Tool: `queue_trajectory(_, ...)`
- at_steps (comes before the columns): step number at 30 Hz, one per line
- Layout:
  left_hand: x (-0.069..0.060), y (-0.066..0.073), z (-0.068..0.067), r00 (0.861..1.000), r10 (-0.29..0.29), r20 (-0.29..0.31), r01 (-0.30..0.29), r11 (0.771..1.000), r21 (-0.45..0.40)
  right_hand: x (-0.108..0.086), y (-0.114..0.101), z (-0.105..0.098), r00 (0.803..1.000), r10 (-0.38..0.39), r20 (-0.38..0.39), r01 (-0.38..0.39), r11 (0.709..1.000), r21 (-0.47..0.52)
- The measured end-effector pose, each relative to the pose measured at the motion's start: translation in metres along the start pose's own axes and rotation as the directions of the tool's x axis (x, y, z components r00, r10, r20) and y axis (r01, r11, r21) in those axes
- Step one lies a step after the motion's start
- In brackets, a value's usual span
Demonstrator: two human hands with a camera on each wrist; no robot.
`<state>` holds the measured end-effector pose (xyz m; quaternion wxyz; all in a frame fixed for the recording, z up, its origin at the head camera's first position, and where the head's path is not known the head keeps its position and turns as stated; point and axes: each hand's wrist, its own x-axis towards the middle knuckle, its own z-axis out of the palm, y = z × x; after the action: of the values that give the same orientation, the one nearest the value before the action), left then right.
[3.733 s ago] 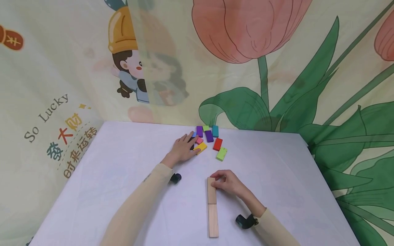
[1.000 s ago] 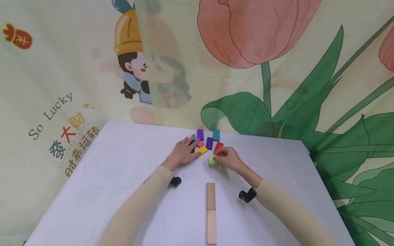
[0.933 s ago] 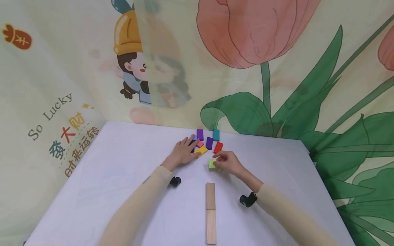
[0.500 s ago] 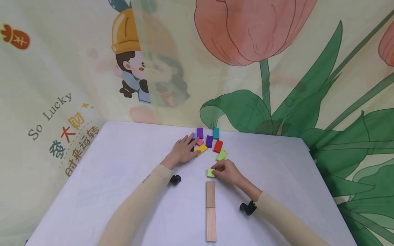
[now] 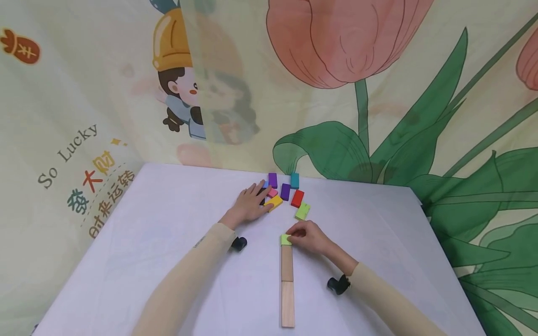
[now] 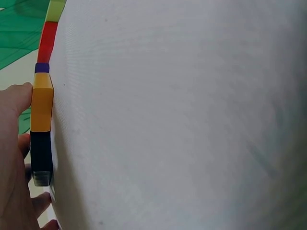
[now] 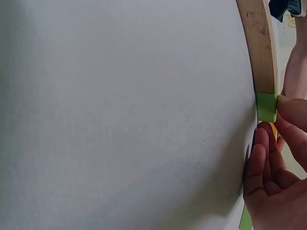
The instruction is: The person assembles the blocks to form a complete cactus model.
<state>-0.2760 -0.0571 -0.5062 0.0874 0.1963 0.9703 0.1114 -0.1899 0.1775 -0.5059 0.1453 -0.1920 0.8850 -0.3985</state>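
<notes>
My right hand (image 5: 310, 237) pinches a small light green block (image 5: 285, 240) between thumb and fingers. That block sits against the far end of two plain wooden blocks, the far one (image 5: 287, 263) and the near one (image 5: 287, 304), laid end to end in a straight line. In the right wrist view the green block (image 7: 266, 107) meets the wood's end (image 7: 261, 57). At the pile's left side, my left hand (image 5: 248, 203) rests with spread fingers over a black block (image 6: 41, 151) and beside a yellow block (image 5: 275, 202). Its fingers partly hide a blue block and a pink block (image 5: 272, 192).
Beyond the right hand lie another light green block (image 5: 302, 211), a red block (image 5: 297, 198), two purple blocks (image 5: 285, 192) and a teal block (image 5: 294, 180). The white table (image 5: 176, 196) ends at a printed cloth backdrop (image 5: 235, 93).
My right hand took the small green block from the back of the pile and drew it nearer, closing the gap to the far wooden block. The left hand stays put.
</notes>
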Motion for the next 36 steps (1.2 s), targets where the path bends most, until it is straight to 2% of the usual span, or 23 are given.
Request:
queue_trajectory(3,0.001,0.0,0.0,1.0,0.0,0.002,0.0,1.0,0.003,0.0,0.0,-0.001,1.0,-0.018,0.001,0.018,1.0,-0.001)
queue_trajectory(6,0.001,-0.001,-0.001,1.0,0.004,0.003,-0.004,1.0,-0.001,0.0,-0.001,-0.002,1.0,-0.003,-0.016,0.004,1.0,0.019)
queue_trajectory(9,0.001,0.0,-0.002,1.0,0.008,0.004,-0.008,1.0,-0.01,0.002,-0.001,-0.005,0.995,0.03,-0.097,-0.03,1.0,0.008)
queue_trajectory(12,0.001,0.0,-0.002,1.0,0.007,0.005,-0.007,1.0,-0.013,0.008,-0.001,-0.011,0.965,0.077,-0.249,-0.089,0.995,-0.039)
queue_trajectory(15,0.001,-0.001,-0.001,1.0,0.006,0.003,-0.006,1.0,-0.006,0.017,0.0,-0.02,0.913,0.162,-0.373,-0.206,0.975,-0.079)
queue_trajectory(17,0.001,-0.001,-0.001,1.0,0.006,0.001,-0.006,1.0,-0.001,0.023,0.003,-0.025,0.89,0.24,-0.389,-0.293,0.953,-0.081)
queue_trajectory(19,0.001,-0.001,0.0,1.0,0.005,0.002,-0.005,1.0,0.003,0.028,0.006,-0.028,0.882,0.31,-0.354,-0.363,0.927,-0.092)
queue_trajectory(22,0.0,-0.001,0.001,1.0,0.004,0.012,-0.005,1.0,0.004,0.031,0.011,-0.029,0.88,0.372,-0.294,-0.412,0.907,-0.085)
queue_trajectory(24,-0.001,0.0,0.001,1.0,0.005,0.016,-0.005,1.0,0.002,0.032,0.014,-0.028,0.88,0.375,-0.293,-0.408,0.911,-0.059)
queue_trajectory(27,-0.001,0.0,0.0,1.0,0.009,0.017,-0.009,1.0,-0.003,0.031,0.013,-0.028,0.879,0.329,-0.344,-0.343,0.939,0.023)
queue_trajectory(30,-0.001,0.0,0.0,1.0,0.01,0.017,-0.01,1.0,-0.006,0.03,0.01,-0.029,0.886,0.252,-0.389,-0.236,0.968,0.09)
queue_trajectory(33,-0.001,-0.001,-0.001,1.0,0.007,0.023,-0.006,1.0,-0.005,0.031,0.005,-0.03,0.912,0.201,-0.358,-0.165,0.978,0.129)
queue_trajectory(36,-0.001,-0.001,-0.002,1.0,0.003,0.025,-0.003,1.0,-0.002,0.033,0.001,-0.028,0.954,0.157,-0.256,-0.126,0.983,0.135)
